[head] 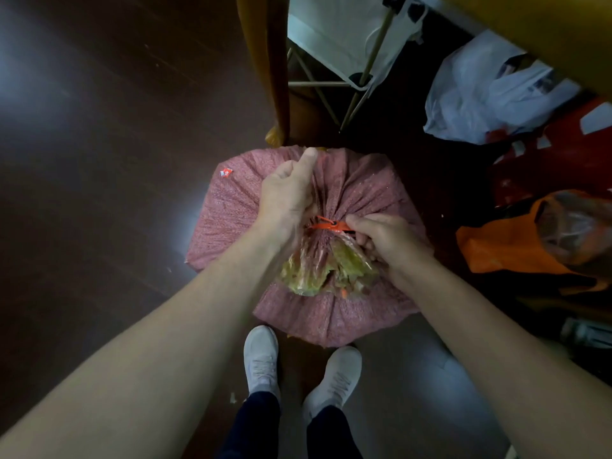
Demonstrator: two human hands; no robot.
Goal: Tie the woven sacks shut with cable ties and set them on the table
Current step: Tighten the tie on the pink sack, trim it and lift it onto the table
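Observation:
A full pink woven sack [231,210] stands on the dark floor just ahead of my feet. Its mouth is gathered into a bunch, and a clear inner liner with yellowish contents [318,273] spills out below the bunch. An orange cable tie [326,224] loops around the gathered neck. My left hand [288,190] grips the bunched sack fabric above the tie, thumb pointing up. My right hand [381,240] pinches the right end of the tie, fingers curled.
A yellow table leg [265,67] rises just behind the sack. A white folding frame [347,54] stands beyond it. White plastic bags [480,94] and orange and red bags [530,240] lie to the right. My white shoes [261,359] stand close to the sack.

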